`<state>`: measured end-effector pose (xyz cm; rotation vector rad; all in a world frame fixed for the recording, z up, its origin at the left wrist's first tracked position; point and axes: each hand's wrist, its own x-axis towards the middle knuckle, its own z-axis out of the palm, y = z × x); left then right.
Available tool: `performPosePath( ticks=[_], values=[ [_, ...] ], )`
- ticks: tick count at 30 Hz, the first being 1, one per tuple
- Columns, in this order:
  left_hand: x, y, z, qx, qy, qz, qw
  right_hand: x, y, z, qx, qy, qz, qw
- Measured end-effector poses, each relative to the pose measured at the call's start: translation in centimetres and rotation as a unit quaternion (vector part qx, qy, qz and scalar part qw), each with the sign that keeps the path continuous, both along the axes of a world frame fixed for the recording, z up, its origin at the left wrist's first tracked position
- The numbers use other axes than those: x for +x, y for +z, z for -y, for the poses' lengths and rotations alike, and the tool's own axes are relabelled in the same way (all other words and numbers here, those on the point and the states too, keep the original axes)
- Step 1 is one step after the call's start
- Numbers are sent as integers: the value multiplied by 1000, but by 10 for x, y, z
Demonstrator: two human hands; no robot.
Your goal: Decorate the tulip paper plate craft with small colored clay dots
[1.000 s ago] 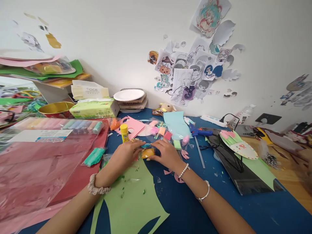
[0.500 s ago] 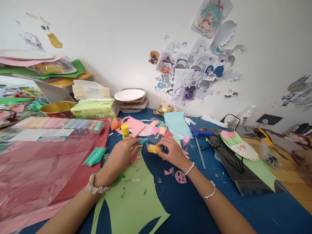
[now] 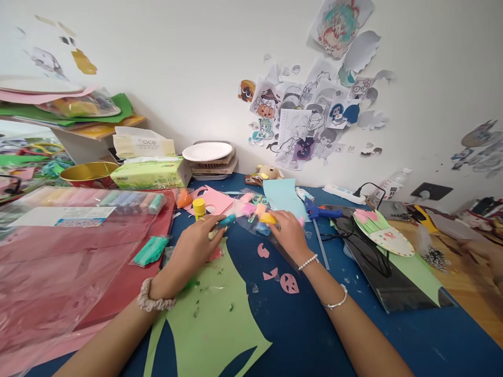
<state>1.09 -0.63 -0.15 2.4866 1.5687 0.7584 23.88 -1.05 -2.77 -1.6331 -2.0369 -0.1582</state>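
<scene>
My left hand is closed on a blue lump of modelling clay, its fingertips above the top of a cut green paper sheet. Further right, my right hand pinches a yellow clay packet over a heap of small coloured clay packets. Just under the yellow one lies a blue packet. Beside my left fingers stands a yellow glue stick. A teal clay packet rests on the red sheet to the left. Pink paper scraps lie below my right hand.
A clear bag with a row of clay colours covers the left side. Behind stand a tissue pack and a paper plate. On the right are a blue glue gun, black cables and a decorated plate. Another person's hand shows far right.
My right hand has moved up and to the right with the yellow clay packet, away from my left hand. My left hand keeps the blue clay in nearly the same place.
</scene>
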Motion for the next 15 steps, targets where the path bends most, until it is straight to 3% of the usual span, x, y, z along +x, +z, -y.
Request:
performPosePath(
  ticks=[5, 15],
  values=[
    [7, 8, 2, 7, -17, -5, 1000, 12, -4, -6, 21, -69, 25, 997],
    [61, 3, -37, 14, -116, -100, 988, 14, 2, 1, 56, -54, 10, 997]
  ],
)
